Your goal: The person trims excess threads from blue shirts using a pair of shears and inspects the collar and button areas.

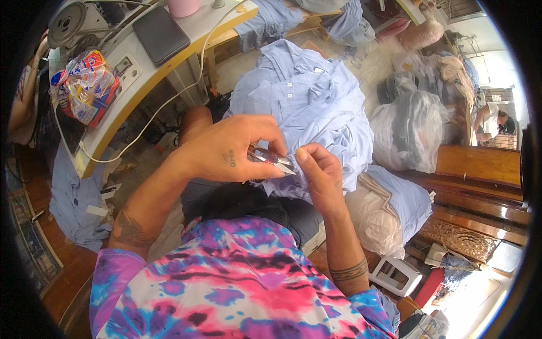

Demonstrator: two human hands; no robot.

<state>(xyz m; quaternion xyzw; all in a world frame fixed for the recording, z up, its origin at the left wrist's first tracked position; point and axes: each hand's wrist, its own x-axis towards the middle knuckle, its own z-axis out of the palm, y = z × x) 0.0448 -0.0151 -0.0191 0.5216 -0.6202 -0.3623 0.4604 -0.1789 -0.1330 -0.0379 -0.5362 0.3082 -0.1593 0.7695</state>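
Observation:
A pile of light blue shirts lies in front of me, the top one with a collar and small white buttons. My left hand is closed around a pair of thread snips, whose pointed metal blades face right. Just beyond the tips, my right hand pinches the edge of the light blue cloth between thumb and finger. The blades are very close to that pinch; whether they touch cloth or thread I cannot make out.
On the left, a curved-looking table carries a crumpled plastic packet, a flat black case and a dangling white cable. Clear plastic bags, a wrapped cloth bundle and a white stool stand right. Another person is far right.

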